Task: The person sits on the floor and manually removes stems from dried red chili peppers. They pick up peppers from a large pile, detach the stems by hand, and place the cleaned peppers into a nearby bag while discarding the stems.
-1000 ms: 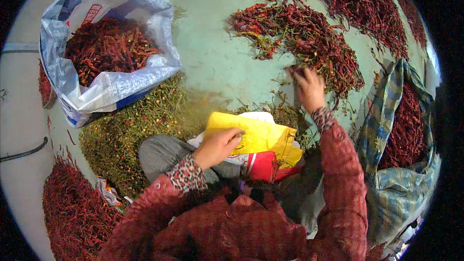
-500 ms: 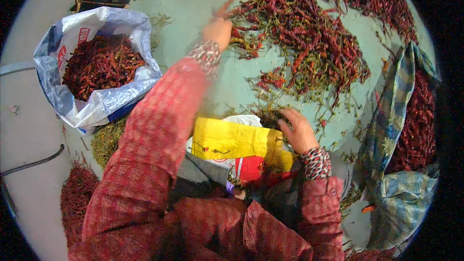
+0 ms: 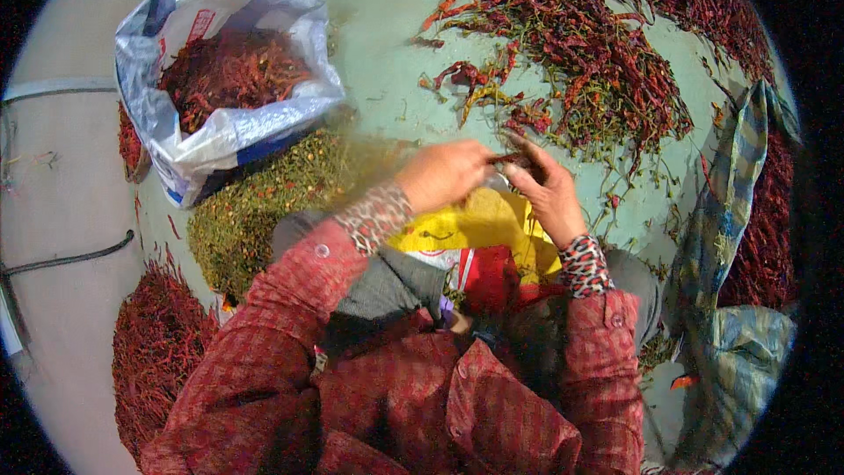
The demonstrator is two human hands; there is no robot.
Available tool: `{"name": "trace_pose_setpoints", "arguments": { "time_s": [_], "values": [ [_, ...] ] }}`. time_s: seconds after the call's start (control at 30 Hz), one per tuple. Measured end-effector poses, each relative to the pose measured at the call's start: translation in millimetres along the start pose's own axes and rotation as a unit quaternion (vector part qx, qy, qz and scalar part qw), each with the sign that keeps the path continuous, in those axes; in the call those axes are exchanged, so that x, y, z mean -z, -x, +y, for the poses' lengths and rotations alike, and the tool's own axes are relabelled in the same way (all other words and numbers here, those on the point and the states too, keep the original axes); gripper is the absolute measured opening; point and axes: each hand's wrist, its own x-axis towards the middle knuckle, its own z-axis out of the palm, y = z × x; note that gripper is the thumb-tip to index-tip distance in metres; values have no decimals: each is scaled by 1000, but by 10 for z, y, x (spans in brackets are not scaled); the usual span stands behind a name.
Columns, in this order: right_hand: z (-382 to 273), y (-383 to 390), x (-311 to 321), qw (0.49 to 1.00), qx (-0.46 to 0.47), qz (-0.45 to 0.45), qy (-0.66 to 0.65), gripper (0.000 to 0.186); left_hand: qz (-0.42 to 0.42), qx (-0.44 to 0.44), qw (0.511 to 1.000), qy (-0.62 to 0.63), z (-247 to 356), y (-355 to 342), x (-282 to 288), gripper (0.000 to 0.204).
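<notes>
My two hands meet above my lap, in front of the loose pile of dried chili peppers (image 3: 598,70). My left hand (image 3: 447,178) is closed, its fingertips on a dark red dried chili (image 3: 505,159). The chili's other end lies between the thumb and fingers of my right hand (image 3: 549,193), which pinch it. Blur hides the exact grip. Below the hands, a yellow sheet (image 3: 479,220) with red and white parts lies across my lap. A few loose chilies (image 3: 475,79) lie just beyond my hands.
At left stands an open white woven sack (image 3: 255,136) with red chilies inside, beside a heap of greenish stems (image 3: 237,237). Another chili heap (image 3: 158,352) lies nearer. On the right is a checked sack (image 3: 734,211) of chilies. More chilies (image 3: 694,0) lie at the far right.
My left hand has come back from the pile's left edge to meet my right hand, with a chili now between them. My right hand has moved slightly up. The view has shifted.
</notes>
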Motion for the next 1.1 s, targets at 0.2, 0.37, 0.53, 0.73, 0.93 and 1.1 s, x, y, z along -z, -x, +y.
{"name": "trace_pose_setpoints", "arguments": {
  "time_s": [0.2,0.37,0.53,0.73,0.93,1.1],
  "values": [
    [-192,229,-104,998,21,45,43,19,-12,100,992,71,283,301,-16,24],
    [-298,413,-165,984,26,123,-126,22,3,137,981,141,491,485,235,35],
    [-396,694,-250,981,16,133,-139,22,32,32,989,144,658,690,182,39],
    [-412,1026,-374,977,14,134,-167,23,-24,128,944,302,850,947,-121,32],
    [-450,1329,-279,941,-57,107,-316,25,-52,184,848,494,1152,1155,-9,30],
    [-461,1531,-347,979,-48,-7,-196,43,-28,118,858,499,1285,1268,17,31]
  ]
}}
